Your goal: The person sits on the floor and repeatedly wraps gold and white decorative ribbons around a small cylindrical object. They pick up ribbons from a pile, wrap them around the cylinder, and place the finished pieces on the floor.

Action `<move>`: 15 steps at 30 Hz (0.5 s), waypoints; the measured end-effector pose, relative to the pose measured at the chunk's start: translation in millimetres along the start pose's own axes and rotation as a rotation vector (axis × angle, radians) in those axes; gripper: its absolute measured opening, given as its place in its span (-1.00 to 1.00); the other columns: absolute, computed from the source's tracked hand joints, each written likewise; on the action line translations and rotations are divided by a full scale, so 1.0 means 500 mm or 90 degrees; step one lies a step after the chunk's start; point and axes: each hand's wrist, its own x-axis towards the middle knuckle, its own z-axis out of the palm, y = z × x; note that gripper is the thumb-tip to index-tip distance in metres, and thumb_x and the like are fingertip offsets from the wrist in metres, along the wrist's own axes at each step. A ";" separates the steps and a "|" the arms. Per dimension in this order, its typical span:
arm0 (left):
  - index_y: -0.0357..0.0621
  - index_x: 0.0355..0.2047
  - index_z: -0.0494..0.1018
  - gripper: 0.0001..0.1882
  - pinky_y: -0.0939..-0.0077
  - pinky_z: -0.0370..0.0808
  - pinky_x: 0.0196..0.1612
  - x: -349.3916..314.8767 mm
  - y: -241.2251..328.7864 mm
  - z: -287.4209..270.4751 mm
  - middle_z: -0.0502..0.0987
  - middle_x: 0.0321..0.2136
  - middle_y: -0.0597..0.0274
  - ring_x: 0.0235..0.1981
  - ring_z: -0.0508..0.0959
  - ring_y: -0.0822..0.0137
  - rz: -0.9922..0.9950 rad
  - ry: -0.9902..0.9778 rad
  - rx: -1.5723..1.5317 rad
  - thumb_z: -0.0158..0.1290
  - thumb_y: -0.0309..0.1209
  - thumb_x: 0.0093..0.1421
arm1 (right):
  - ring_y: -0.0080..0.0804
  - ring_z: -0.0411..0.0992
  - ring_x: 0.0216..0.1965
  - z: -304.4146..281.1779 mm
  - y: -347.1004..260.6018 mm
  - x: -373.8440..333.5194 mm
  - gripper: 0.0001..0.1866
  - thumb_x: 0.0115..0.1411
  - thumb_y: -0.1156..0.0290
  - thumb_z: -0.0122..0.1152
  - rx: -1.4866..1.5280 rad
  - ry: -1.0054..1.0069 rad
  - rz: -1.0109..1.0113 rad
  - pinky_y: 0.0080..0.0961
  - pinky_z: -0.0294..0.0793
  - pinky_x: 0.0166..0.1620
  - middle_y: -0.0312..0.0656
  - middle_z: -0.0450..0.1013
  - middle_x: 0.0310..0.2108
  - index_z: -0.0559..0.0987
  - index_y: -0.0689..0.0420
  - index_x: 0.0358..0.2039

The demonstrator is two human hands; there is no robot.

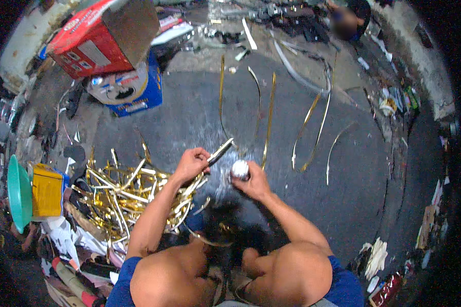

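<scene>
My left hand [193, 162] pinches one end of a narrow pale strip [221, 150], which points away to the upper right. Wrapped round a small round object with a whitish top [239, 169] is my right hand [254, 184]; whether it is a can or a jar I cannot tell. Both hands are just above the dark floor mat [189, 112], a short gap apart. White smears mark the mat between them. Beside my left forearm lies a tangled pile of shiny gold and cream strips [118, 204].
Several gold strips [269, 117] lie spread ahead on the mat. A red carton [92, 46] rests on a blue box [138, 97] at the far left. Nearer left are a yellow box [47, 190] and a green basin [19, 194]. Another person [351, 20] is at the far right.
</scene>
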 end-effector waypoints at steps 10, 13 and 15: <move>-0.29 -0.23 0.61 -0.80 0.56 0.51 -0.44 -0.016 -0.048 0.075 0.63 -0.49 0.23 -0.49 0.60 0.48 -0.053 -0.066 -0.003 0.12 -0.50 0.15 | -0.37 0.55 -0.20 -0.107 -0.001 0.027 -0.38 0.02 0.47 0.53 0.340 0.314 0.253 -0.43 0.58 -0.12 -0.10 0.52 -0.14 0.37 0.29 0.02; -0.35 -0.10 0.59 -0.70 0.57 0.54 -0.39 -0.025 -0.026 0.100 0.63 -0.46 0.20 -0.51 0.58 0.45 -0.090 -0.085 -0.134 0.06 -0.55 0.16 | -0.35 0.56 -0.17 -0.110 -0.029 0.032 -0.37 0.02 0.46 0.53 0.410 0.306 0.224 -0.43 0.59 -0.12 -0.10 0.52 -0.12 0.37 0.27 0.04; -0.40 -0.06 0.54 -0.66 0.61 0.54 -0.41 -0.033 -0.017 0.096 0.61 -0.46 0.22 -0.49 0.59 0.47 -0.098 -0.114 -0.176 0.11 -0.60 0.12 | -0.34 0.56 -0.13 -0.087 -0.059 0.044 -0.34 0.02 0.44 0.53 0.434 0.272 0.159 -0.43 0.58 -0.09 -0.11 0.52 -0.09 0.36 0.22 0.08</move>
